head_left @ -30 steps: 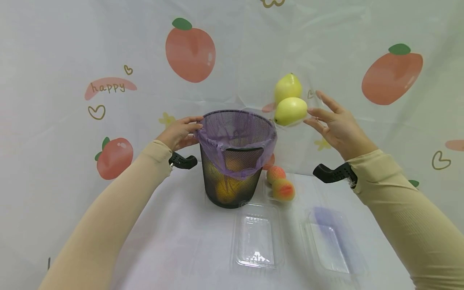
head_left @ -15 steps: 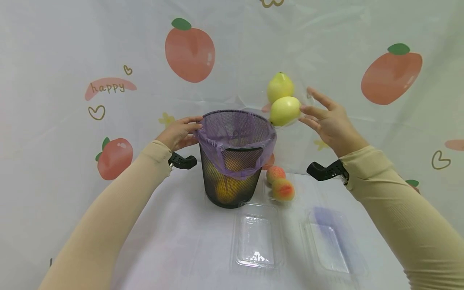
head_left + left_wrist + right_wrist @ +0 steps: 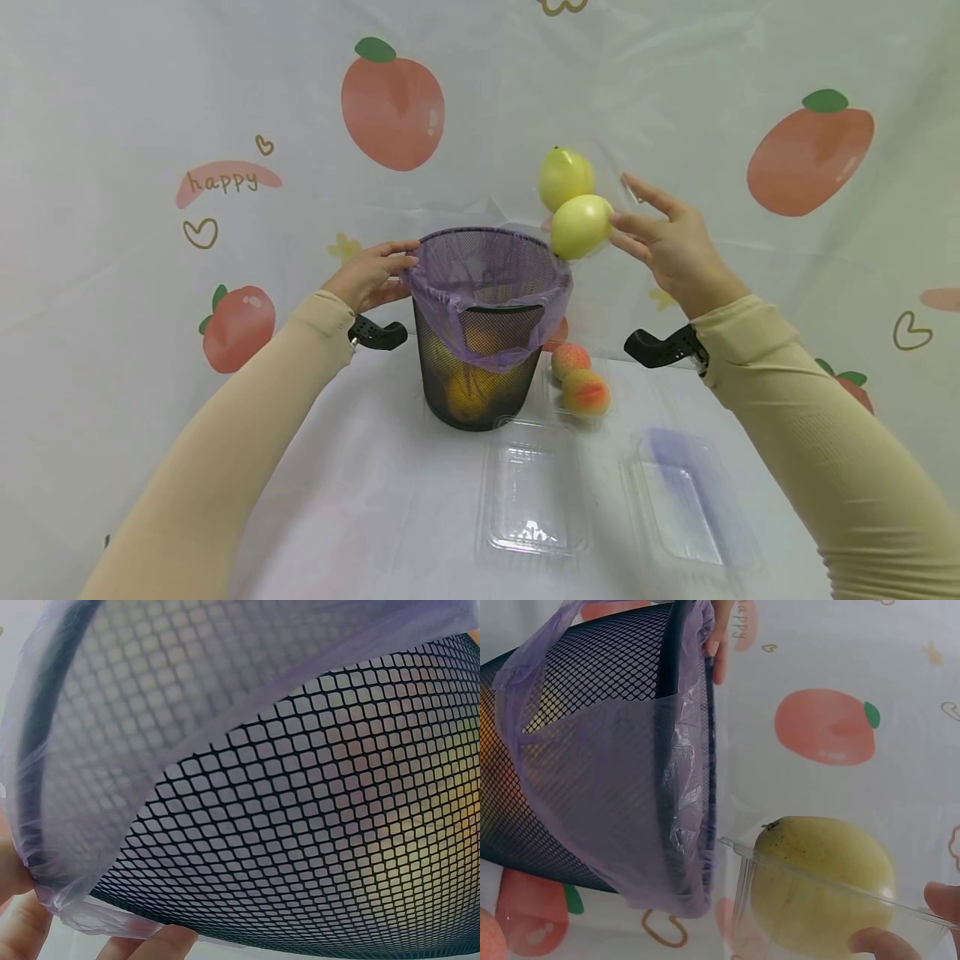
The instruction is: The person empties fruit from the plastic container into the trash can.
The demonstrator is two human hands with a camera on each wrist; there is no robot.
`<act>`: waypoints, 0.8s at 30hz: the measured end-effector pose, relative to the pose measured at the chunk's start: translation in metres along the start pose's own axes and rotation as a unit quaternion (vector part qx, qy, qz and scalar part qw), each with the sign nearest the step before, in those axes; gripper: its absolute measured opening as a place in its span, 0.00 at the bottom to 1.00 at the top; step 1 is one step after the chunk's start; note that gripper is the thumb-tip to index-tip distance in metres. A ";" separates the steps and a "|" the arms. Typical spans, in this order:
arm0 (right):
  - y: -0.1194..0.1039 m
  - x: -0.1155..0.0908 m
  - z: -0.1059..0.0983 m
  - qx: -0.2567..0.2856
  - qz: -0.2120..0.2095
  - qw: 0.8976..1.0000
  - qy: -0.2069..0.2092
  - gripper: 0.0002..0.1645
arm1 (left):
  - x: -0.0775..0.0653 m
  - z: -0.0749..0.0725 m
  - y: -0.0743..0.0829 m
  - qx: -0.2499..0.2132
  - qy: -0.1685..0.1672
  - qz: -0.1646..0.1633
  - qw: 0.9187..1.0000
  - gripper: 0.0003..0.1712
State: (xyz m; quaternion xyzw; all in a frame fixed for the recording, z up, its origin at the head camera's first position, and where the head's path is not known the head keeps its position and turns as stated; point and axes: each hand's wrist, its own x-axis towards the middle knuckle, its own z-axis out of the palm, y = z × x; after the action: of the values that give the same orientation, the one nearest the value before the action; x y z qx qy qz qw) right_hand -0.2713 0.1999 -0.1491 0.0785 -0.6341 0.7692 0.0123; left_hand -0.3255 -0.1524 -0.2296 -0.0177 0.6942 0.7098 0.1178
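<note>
My left hand grips the left side of the rim of a black mesh bin lined with a purple plastic bag. In the left wrist view its fingertips press the liner and mesh. Yellow and orange fruit shows through the bin's wall. My right hand holds a clear plastic box by its edge, tilted, just right of and above the bin's rim. Two yellow pear-like fruits lie in that box, an upper one and a lower one; the box is barely visible in the head view.
Two peaches sit in a clear box behind and right of the bin. A clear box lies in front of the bin, and another clear box lies further right. A fruit-printed cloth hangs behind.
My right hand has moved left with the clear box and the two yellow fruits, which have come nearer the bin's opening and tilted more. The left hand and bin have stayed still.
</note>
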 end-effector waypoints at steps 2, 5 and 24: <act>0.000 0.001 0.001 -0.005 -0.002 1.000 0.001 0.42 | 0.000 0.000 0.000 -0.002 0.000 -0.002 1.000 0.30; 0.000 0.002 0.002 -0.009 -0.006 1.000 0.003 0.42 | 0.000 0.000 0.001 -0.004 -0.001 -0.004 1.000 0.30; 0.003 0.007 0.002 -0.061 -0.028 0.997 0.033 0.38 | 0.000 0.001 -0.001 0.005 0.005 0.002 1.000 0.30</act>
State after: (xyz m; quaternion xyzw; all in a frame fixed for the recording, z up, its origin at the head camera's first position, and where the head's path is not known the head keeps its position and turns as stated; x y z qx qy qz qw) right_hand -0.2784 0.1966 -0.1506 0.0697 -0.6764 0.7308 0.0597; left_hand -0.3249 -0.1519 -0.2300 -0.0193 0.6982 0.7068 0.1126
